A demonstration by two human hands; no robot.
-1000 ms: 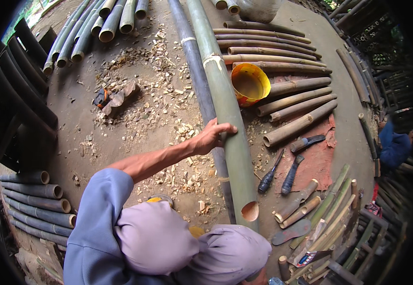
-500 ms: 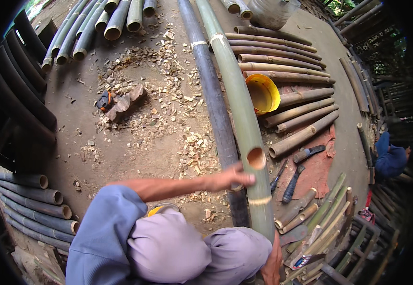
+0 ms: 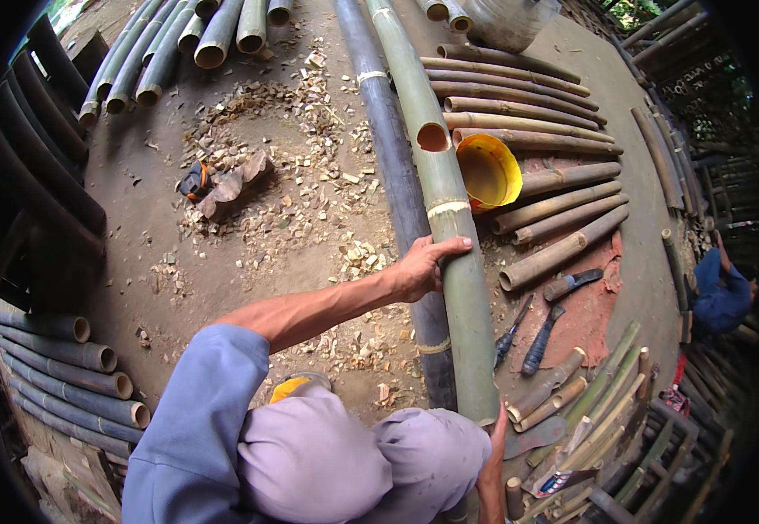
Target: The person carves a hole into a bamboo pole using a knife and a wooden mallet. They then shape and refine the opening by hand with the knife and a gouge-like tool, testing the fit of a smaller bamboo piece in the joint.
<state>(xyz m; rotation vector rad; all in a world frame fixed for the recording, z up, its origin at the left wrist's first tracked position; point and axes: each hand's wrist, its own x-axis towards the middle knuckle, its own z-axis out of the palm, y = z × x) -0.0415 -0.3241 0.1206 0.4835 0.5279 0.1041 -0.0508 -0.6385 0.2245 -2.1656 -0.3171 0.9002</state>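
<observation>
A long green bamboo pole (image 3: 464, 301) runs away from my knees, with a round hole (image 3: 433, 137) cut in its upper face. My left hand (image 3: 425, 265) is closed round its left side, thumb across the top. At the pole's near end, beside my knee, my right hand (image 3: 491, 454) grips the edge with its fingers pointing up; my leg hides part of it. Under and left of the green pole lies a dark bamboo pole (image 3: 401, 188). A yellow bucket (image 3: 512, 179) stands just right of the green pole.
Cut bamboo lengths (image 3: 563, 183) lie in rows at the right. A hatchet (image 3: 572, 284) and a dark-handled tool (image 3: 540, 342) rest near a red cloth (image 3: 596, 306). Wood chips (image 3: 358, 262) and an orange-black tape measure (image 3: 194, 181) are on the ground. Another person (image 3: 718, 293) is at far right.
The green pole has slid away from me, carrying its hole well past my left hand. My left hand has moved up and round the pole, and my right hand has come forward with its near end.
</observation>
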